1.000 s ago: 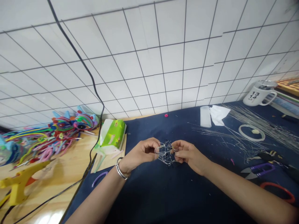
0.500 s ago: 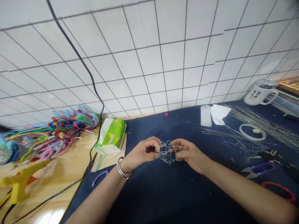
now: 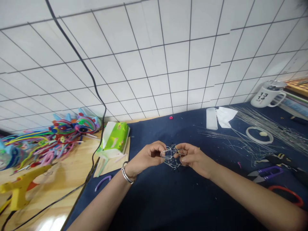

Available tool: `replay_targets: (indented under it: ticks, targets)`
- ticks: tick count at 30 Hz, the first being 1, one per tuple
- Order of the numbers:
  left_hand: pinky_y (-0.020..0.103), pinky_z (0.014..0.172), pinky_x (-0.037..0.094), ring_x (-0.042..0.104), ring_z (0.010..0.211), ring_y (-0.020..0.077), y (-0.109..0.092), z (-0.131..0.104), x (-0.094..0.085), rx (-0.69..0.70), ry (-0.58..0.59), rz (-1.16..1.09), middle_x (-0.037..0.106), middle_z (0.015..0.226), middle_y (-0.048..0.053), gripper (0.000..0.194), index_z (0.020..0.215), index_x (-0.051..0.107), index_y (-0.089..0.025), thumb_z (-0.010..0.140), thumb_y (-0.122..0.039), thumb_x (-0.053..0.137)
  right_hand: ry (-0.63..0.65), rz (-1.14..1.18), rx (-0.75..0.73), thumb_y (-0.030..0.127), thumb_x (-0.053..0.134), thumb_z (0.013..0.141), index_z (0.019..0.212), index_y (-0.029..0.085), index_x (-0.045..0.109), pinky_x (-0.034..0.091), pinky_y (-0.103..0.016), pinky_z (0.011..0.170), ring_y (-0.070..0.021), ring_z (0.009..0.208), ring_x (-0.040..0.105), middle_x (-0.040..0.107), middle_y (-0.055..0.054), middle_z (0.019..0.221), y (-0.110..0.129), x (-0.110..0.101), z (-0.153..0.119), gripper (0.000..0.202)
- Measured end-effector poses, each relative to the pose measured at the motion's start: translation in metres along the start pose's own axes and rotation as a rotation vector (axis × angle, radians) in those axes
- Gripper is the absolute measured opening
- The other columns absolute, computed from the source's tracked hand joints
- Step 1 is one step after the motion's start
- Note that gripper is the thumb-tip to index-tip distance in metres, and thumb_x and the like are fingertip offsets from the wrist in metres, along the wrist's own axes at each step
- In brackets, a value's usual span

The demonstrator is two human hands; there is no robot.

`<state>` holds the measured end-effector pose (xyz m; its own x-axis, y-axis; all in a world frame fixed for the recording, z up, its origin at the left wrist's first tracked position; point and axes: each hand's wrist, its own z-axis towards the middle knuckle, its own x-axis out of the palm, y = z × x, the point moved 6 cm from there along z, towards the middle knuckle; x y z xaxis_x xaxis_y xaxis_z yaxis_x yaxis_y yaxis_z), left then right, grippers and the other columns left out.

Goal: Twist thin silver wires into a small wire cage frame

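Note:
A small rounded frame of bent silvery wire (image 3: pixel 172 156) is held between both hands above the dark blue cloth (image 3: pixel 166 199). My left hand (image 3: pixel 151 156), with silver bangles at the wrist, pinches the left side of the frame between thumb and fingers. On the right side, my right hand (image 3: pixel 192 157) grips the wire, its thumb and fingertips pressed around the edge. The fingertips partly cover where the wires meet.
Loose wires (image 3: pixel 269 125), a wire coil (image 3: pixel 259 135), purple scissors (image 3: pixel 267 173) and a white mug (image 3: pixel 267 94) lie to the right. Tissues (image 3: pixel 116 138), a yellow glue gun (image 3: pixel 20 187) and colourful pipe cleaners (image 3: pixel 45 144) are at left, with a black cable (image 3: pixel 92 160).
The view has shifted very slightly. Both hands stay around the wire frame in nearly the same place; the right fingers have moved a little.

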<state>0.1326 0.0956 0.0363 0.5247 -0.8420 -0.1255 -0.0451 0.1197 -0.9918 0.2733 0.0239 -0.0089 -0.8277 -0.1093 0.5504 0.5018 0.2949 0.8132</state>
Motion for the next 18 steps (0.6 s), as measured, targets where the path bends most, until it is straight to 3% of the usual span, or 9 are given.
replay_targets:
  ticks: [10,18]
  targets:
    - [0.025,0.068,0.045,0.05,0.077,0.0112,0.001,-0.002,-0.011,-0.036,0.019,-0.031,0.05,0.092,0.004,0.01,0.076,0.056,-0.011,0.07,-0.011,0.064,0.005,-0.246,-0.045,0.008,0.064,0.065,0.1,0.02,0.057,0.041,-0.025,0.066,-0.0091,0.067,0.048,0.051,0.003,0.074,0.018,-0.004,-0.002,0.037]
    - [0.025,0.069,0.046,0.053,0.077,0.0107,0.0,0.0,-0.018,-0.024,-0.022,0.194,0.051,0.097,0.006,0.007,0.077,0.059,-0.011,0.07,-0.009,0.061,-0.082,-0.442,-0.095,0.011,0.06,0.072,0.102,0.02,0.054,0.042,-0.025,0.066,-0.0087,0.069,0.049,0.052,0.003,0.078,0.024,-0.007,0.0,0.032]
